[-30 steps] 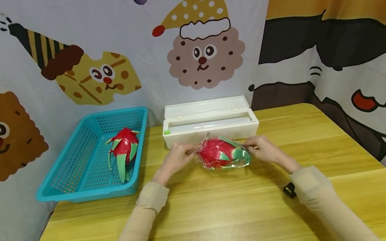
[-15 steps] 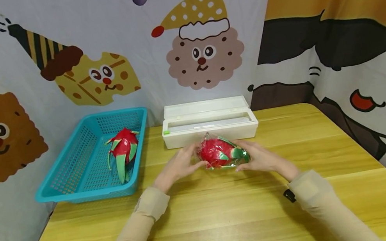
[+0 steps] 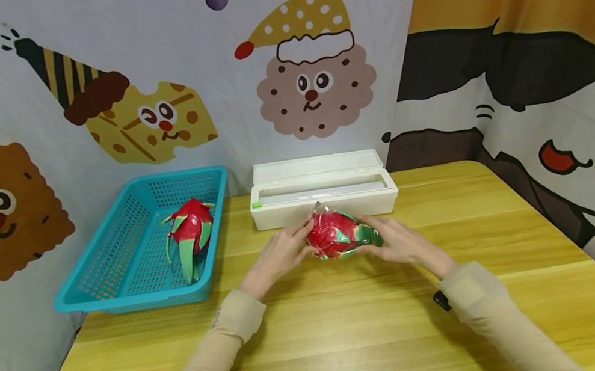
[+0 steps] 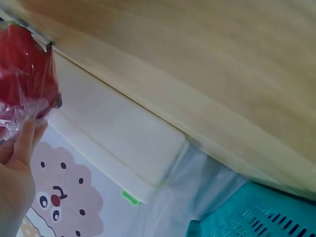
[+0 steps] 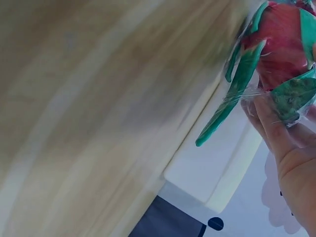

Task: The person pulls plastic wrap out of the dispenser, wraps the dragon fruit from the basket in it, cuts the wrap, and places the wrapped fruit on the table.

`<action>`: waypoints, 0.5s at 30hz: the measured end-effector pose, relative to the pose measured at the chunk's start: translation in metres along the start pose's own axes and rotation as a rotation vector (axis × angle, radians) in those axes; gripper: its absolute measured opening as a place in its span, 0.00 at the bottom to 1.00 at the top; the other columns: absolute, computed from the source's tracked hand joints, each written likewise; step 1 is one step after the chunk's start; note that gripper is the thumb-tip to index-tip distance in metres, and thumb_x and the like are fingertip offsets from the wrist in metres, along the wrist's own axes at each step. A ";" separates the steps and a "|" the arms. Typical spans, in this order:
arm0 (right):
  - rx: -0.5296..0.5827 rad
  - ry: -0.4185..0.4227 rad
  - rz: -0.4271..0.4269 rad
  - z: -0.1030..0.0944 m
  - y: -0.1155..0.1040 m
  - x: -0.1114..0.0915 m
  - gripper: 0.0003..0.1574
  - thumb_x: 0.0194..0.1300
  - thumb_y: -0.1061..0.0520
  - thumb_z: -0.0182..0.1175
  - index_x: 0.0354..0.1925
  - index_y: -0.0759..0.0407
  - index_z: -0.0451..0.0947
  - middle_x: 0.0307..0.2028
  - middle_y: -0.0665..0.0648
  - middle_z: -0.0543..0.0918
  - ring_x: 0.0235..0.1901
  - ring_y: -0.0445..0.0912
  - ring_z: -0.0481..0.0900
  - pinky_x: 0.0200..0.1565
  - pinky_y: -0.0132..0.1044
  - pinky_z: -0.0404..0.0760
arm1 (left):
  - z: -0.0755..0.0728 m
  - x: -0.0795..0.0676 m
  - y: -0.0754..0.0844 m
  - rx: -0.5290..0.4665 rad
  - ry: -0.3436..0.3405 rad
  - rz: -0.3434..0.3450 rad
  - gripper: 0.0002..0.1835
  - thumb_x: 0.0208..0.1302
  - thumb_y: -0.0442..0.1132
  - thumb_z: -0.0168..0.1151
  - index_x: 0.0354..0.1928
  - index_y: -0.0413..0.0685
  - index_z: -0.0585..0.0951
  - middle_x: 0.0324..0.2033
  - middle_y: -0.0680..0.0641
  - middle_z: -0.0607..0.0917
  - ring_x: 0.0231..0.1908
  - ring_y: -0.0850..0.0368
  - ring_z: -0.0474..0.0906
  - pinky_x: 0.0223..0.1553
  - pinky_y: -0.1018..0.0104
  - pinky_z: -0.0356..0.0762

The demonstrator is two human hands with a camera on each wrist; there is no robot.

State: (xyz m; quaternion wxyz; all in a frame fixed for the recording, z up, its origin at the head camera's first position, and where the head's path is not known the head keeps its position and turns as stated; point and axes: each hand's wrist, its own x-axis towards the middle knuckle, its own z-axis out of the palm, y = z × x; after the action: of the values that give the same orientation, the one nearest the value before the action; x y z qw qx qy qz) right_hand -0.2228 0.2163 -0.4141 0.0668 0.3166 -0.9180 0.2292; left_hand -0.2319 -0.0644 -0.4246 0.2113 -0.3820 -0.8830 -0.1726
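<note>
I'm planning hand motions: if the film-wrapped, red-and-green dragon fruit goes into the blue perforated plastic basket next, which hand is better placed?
Probably the left hand: it holds the end of the wrapped dragon fruit nearer the blue basket, while the right hand holds the far end.

The left sleeve (image 3: pixel 204 361) is showing beige, lightly wrinkling cloth and ending in a wide, paler left cuff (image 3: pixel 242 313), a faint grey mark (image 3: pixel 215 320) sitting at its nine o'clock. The right sleeve (image 3: pixel 514 332) is matching, a small black piece (image 3: pixel 441 300) peeking out at nine o'clock.

Red-and-green dragon fruit (image 3: pixel 331 234), blue basket (image 3: pixel 137 299), white box (image 3: pixel 327 209)
</note>
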 end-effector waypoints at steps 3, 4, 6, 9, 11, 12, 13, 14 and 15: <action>0.005 -0.005 0.015 0.000 0.001 0.001 0.47 0.56 0.44 0.68 0.67 0.62 0.63 0.50 0.63 0.82 0.32 0.43 0.77 0.44 0.46 0.82 | 0.001 -0.001 0.001 0.063 0.032 0.037 0.31 0.56 0.47 0.66 0.59 0.36 0.75 0.55 0.33 0.79 0.46 0.43 0.84 0.43 0.62 0.84; 0.007 -0.010 0.024 0.000 0.001 0.001 0.47 0.56 0.44 0.67 0.67 0.62 0.63 0.51 0.63 0.82 0.32 0.43 0.77 0.44 0.46 0.82 | 0.002 -0.002 0.001 0.085 0.041 0.044 0.30 0.56 0.47 0.66 0.58 0.36 0.76 0.54 0.34 0.80 0.46 0.43 0.84 0.44 0.61 0.84; -0.004 -0.019 0.043 0.001 0.001 0.001 0.48 0.57 0.42 0.67 0.67 0.61 0.62 0.52 0.64 0.81 0.34 0.45 0.79 0.45 0.48 0.83 | 0.002 -0.002 0.002 0.137 0.048 0.049 0.30 0.56 0.49 0.65 0.57 0.37 0.77 0.54 0.35 0.81 0.47 0.44 0.83 0.46 0.60 0.83; -0.035 -0.023 0.074 0.002 -0.002 -0.001 0.50 0.56 0.42 0.67 0.68 0.60 0.60 0.54 0.66 0.79 0.38 0.49 0.82 0.45 0.50 0.83 | 0.003 -0.002 0.002 0.194 0.050 0.044 0.30 0.55 0.52 0.65 0.57 0.41 0.78 0.54 0.39 0.82 0.50 0.47 0.81 0.52 0.58 0.80; -0.063 -0.019 0.105 0.001 -0.006 -0.002 0.50 0.56 0.42 0.67 0.69 0.59 0.60 0.56 0.67 0.78 0.43 0.54 0.83 0.45 0.51 0.83 | 0.003 -0.001 0.002 0.196 0.051 0.038 0.31 0.55 0.53 0.65 0.57 0.41 0.77 0.55 0.40 0.81 0.52 0.46 0.80 0.55 0.57 0.78; -0.074 -0.019 0.117 0.001 -0.009 -0.003 0.50 0.56 0.43 0.67 0.69 0.58 0.59 0.57 0.68 0.76 0.44 0.57 0.82 0.45 0.53 0.83 | 0.003 -0.001 0.002 0.180 0.052 0.034 0.31 0.54 0.52 0.66 0.57 0.40 0.77 0.56 0.40 0.81 0.53 0.45 0.79 0.56 0.57 0.78; -0.087 -0.019 0.131 0.000 -0.012 -0.003 0.50 0.56 0.43 0.67 0.70 0.58 0.59 0.58 0.69 0.75 0.45 0.60 0.82 0.45 0.54 0.83 | 0.003 -0.001 0.002 0.159 0.053 0.035 0.32 0.54 0.51 0.66 0.58 0.39 0.76 0.56 0.38 0.80 0.54 0.44 0.79 0.56 0.57 0.78; -0.097 -0.020 0.143 0.000 -0.015 -0.003 0.49 0.57 0.44 0.67 0.70 0.58 0.58 0.59 0.71 0.73 0.46 0.62 0.81 0.45 0.55 0.82 | 0.004 -0.001 0.002 0.133 0.054 0.037 0.32 0.54 0.50 0.67 0.58 0.37 0.76 0.57 0.37 0.78 0.55 0.43 0.78 0.56 0.58 0.78; -0.103 -0.022 0.155 -0.001 -0.018 -0.002 0.49 0.57 0.45 0.67 0.70 0.58 0.58 0.61 0.73 0.71 0.49 0.65 0.80 0.47 0.57 0.82 | 0.004 -0.001 0.002 0.104 0.053 0.039 0.33 0.54 0.48 0.68 0.58 0.36 0.75 0.58 0.35 0.77 0.56 0.42 0.78 0.55 0.58 0.78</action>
State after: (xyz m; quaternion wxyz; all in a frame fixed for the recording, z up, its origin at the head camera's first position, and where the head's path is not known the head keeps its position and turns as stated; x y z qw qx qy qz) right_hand -0.2102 0.2054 -0.4073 0.0547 0.2431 -0.9511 0.1827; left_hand -0.2306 -0.0618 -0.4280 0.2576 -0.3831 -0.8771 -0.1323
